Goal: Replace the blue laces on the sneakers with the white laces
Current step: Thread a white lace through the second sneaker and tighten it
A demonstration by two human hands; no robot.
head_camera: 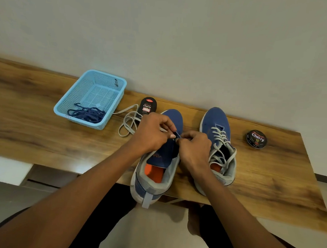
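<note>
Head view, item one: step in hand, by my reading, is lacing the second sneaker; the right sneaker (217,146) already carries white laces, while the blue laces (87,114) lie heaped in the light-blue basket (75,97) at the far left of the table (35,116). Item two: the left sneaker (157,158), heel over the table's near edge, sits directly under your hands. Your left hand (151,131) pinches something small at the upper eyelets, fingers curled; your right hand (194,147) is curled against it, fingertips meeting there. Item three: the white lace (128,122) trails loose just beyond your left hand, beside the polish bottle (147,106). Next move likely calls for feeding the lace tip through an eyelet; which one, I cannot tell.
</note>
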